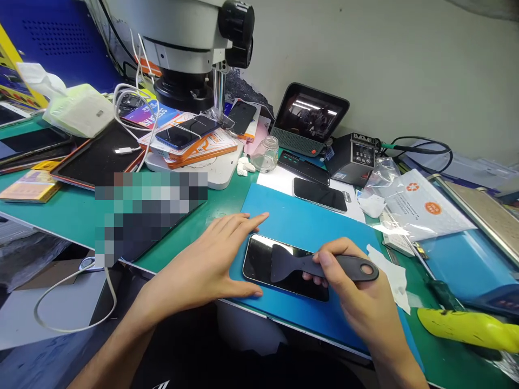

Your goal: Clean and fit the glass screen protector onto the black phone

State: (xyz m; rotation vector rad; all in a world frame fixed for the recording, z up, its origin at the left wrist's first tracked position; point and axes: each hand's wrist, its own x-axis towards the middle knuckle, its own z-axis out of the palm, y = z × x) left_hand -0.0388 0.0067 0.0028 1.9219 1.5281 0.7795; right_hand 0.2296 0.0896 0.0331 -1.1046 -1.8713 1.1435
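A smartphone (pixel 259 259) with a dark, glossy screen and a pale rim lies face up on the blue mat (pixel 292 216). My right hand (pixel 357 286) grips a black plastic scraper (pixel 290 263) by its handle, which ends in a round hole. The scraper's wide blade lies over the phone's screen; whether it presses on the glass I cannot tell. At the phone's left end, my left hand (pixel 219 254) is spread, fingers and thumb stretched along its two sides, holding nothing.
Behind the mat's near part lies another phone (pixel 320 194). A microscope (pixel 184 59) overhangs stacked boxes (pixel 206 148) at the back left. White tissue (pixel 391 275) and a yellow-green tool handle (pixel 466 329) lie to the right. A glass jar (pixel 267 154) and a display (pixel 312 116) stand behind.
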